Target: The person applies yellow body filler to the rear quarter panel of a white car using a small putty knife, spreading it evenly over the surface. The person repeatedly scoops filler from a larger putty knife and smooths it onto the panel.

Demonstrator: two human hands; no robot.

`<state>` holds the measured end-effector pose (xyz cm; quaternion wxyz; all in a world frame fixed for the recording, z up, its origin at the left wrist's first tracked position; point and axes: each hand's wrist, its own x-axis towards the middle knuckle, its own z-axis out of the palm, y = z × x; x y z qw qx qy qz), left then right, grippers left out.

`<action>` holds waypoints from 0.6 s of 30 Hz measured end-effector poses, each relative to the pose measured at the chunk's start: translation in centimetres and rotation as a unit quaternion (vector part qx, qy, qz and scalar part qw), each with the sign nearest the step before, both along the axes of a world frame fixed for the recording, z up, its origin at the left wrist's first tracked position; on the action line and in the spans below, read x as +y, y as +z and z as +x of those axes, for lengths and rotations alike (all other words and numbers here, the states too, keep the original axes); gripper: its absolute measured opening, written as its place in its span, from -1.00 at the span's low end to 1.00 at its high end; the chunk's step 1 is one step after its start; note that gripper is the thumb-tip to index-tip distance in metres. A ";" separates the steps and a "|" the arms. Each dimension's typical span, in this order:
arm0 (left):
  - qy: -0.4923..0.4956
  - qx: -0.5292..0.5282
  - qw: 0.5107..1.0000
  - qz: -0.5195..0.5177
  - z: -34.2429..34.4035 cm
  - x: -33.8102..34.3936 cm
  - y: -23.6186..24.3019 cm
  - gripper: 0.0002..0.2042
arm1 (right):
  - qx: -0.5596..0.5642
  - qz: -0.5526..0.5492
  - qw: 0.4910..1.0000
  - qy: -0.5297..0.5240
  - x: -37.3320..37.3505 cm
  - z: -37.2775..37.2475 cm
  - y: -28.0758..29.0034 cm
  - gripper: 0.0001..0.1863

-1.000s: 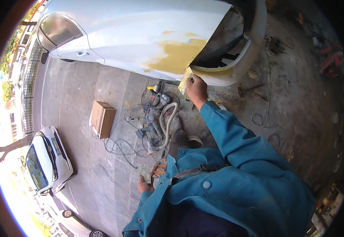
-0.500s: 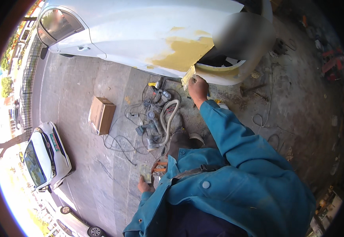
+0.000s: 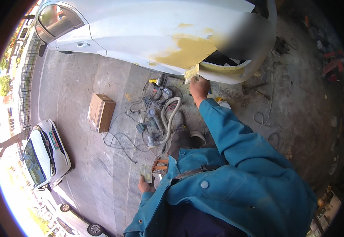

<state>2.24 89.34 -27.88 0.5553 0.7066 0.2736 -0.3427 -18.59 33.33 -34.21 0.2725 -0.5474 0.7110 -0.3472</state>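
Note:
My right hand (image 3: 199,87) reaches forward, its fingers closed on a putty spreader (image 3: 191,74) smeared with pale yellow filler. The spreader's blade is at the lower edge of a white car body (image 3: 136,31), beside a broad patch of yellow body filler (image 3: 187,51). To the right of that patch is a dark opening (image 3: 227,59) in the panel, with a yellowish lower rim. Low at my left side, my left hand (image 3: 145,185) grips a flat, pale, rectangular spreader (image 3: 146,173); whether filler lies on it I cannot make out.
Power tools (image 3: 152,114), cables and a pale hose (image 3: 174,114) lie tangled on the concrete ahead of me. A cardboard box (image 3: 102,112) stands left of them. Near my right forearm is a white tub (image 3: 223,104). A white car (image 3: 47,154) is parked far left.
My right hand's spreader has turned, showing its blade more broadly near the panel's lower edge. The car body appears shifted slightly right in view. My left hand stays about where it was.

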 end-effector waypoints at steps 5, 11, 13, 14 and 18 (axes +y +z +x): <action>-0.008 0.007 1.000 -0.002 1.0 0.4 -0.5 -0.59 | -0.020 -0.020 1.000 -0.009 0.2 0.6 -0.2 -0.65; -0.005 0.007 1.000 -0.008 2.0 0.0 -0.4 -0.60 | -0.007 -0.002 1.000 -0.007 0.1 1.0 -1.0 -0.64; -0.005 0.004 1.000 -0.007 2.1 -0.5 -0.1 -0.60 | -0.002 0.021 1.000 -0.002 0.2 1.2 -1.1 -0.64; -0.005 0.002 1.000 -0.006 2.1 -0.7 0.0 -0.60 | 0.001 0.033 0.999 0.000 0.2 1.4 -1.1 -0.64; -0.004 0.002 1.000 -0.015 2.5 -1.1 0.6 -0.59 | -0.009 0.023 1.000 -0.015 0.3 2.1 -1.5 -0.62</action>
